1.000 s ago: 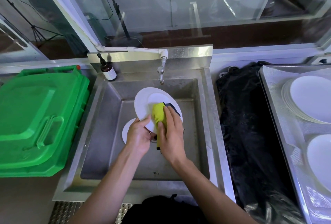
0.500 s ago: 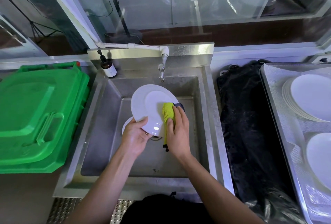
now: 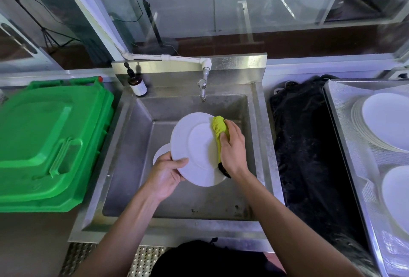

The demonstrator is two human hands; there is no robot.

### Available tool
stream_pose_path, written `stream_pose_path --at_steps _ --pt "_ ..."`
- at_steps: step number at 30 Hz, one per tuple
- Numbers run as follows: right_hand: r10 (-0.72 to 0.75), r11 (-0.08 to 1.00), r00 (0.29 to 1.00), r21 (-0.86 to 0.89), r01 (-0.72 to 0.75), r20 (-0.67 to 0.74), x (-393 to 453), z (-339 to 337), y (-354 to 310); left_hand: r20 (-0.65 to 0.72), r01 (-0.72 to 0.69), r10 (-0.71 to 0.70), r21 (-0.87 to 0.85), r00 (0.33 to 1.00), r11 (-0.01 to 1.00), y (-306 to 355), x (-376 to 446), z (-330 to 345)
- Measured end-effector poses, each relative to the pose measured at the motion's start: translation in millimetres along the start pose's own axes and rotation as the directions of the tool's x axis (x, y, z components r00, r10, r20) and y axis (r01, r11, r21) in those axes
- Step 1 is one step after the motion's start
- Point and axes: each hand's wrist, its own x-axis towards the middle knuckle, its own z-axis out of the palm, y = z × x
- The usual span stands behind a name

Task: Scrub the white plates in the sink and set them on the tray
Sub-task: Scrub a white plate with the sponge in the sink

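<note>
1. White plate (image 3: 194,150) at frame centre, held tilted above the sink (image 3: 257,143) basin, under the tap (image 3: 201,87). A second plate (image 3: 161,153) peeks out beneath it on the sink floor, mostly hidden.
2. Left hand (image 3: 164,174) pinches the plate's lower-left rim: thumb on the face, fingers curled behind, clamped on the edge.
3. Right hand (image 3: 232,150) has its fingers curled round a yellow-green scrubber (image 3: 218,130), pressing it on the plate's right rim.
4. Handling guess: rigid ceramic, moderate weight, breakable against the steel walls. Likely wet, so slippery; can't confirm water or soap.
5. Best hold, judged: rim pinch with thumb on top and fingers underneath, as it is held now; keep it low over the basin.
6. Tray (image 3: 338,121) at right edge of frame holds a stack of plates (image 3: 385,121) upper right and another plate (image 3: 398,197) below; a black mat (image 3: 305,155) lies between sink and tray.
7. Carrying it over crosses the mat; two-handed or firm rim hold seems safer.
</note>
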Motion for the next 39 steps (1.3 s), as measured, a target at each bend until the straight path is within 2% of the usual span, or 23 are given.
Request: stream_pose_path --at_steps 6,11,17,28,33,36,39 --pt "-0.117 0.989 0.99 -0.086 0.123 0.074 6.0 4.5 -10.4 -0.001 0.032 -0.032 0.105 0.999 0.994 4.2 0.5 -2.4" --pt "-0.233 0.958 0.968 -0.15 0.246 0.098 -0.6 16.2 -23.5 0.007 0.036 -0.037 0.128 0.999 0.991 5.6 2.5 1.9" --pt "-0.328 0.927 0.928 -0.128 0.352 0.174 -19.7 27.3 -26.9 0.042 0.021 -0.028 0.139 0.999 0.99 8.1 4.6 4.4" --pt "-0.499 0.828 0.816 -0.117 0.548 0.292 -26.8 28.7 -24.4 0.049 0.019 -0.028 0.176 0.998 0.984 11.7 5.0 6.7" --pt "-0.566 0.769 0.772 -0.151 0.621 0.29 -8.7 23.5 -29.3 0.026 -0.01 0.006 0.15 1.0 0.989 17.3 4.2 10.4" --pt "-0.569 0.773 0.784 -0.163 0.613 0.25 1.4 22.2 -32.5 -0.008 -0.016 0.017 0.164 1.0 0.986 19.7 2.0 11.9" --pt "-0.512 0.822 0.834 -0.163 0.545 0.205 10.8 19.1 -32.2 -0.055 -0.041 0.049 0.144 0.997 0.989 16.3 -2.0 15.9"
